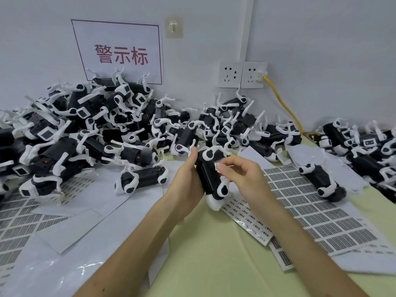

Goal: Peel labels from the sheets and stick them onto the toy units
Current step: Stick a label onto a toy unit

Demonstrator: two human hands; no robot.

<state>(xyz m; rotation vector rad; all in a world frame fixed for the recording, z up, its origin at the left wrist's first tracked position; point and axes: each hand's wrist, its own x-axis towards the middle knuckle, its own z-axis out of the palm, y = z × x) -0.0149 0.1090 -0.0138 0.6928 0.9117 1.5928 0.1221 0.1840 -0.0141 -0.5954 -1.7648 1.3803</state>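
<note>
Fingers [224,168] of your right hand [244,176] pinch a small white label [217,166] against the black toy unit [207,179]. Your left hand [188,179] grips that unit, fingers curled round it, above the green table [214,254]. Printed label sheets [310,209] lie just right of it, and the toy pile [96,129] sits behind.

A toy [211,174] with a black body and white legs was gripped by the left hand [188,179], tilted above the table. A small white label [217,166] was pinched against its black side by the right hand [242,174]. More toys of the same kind were heaped in a pile [96,129] against the wall. A strip sheet [246,217] of small labels was spread just under the held toy, overlapping a grid sheet [317,213] to the right. Further sheets [19,219] were laid at the left, partly under the pile.
</note>
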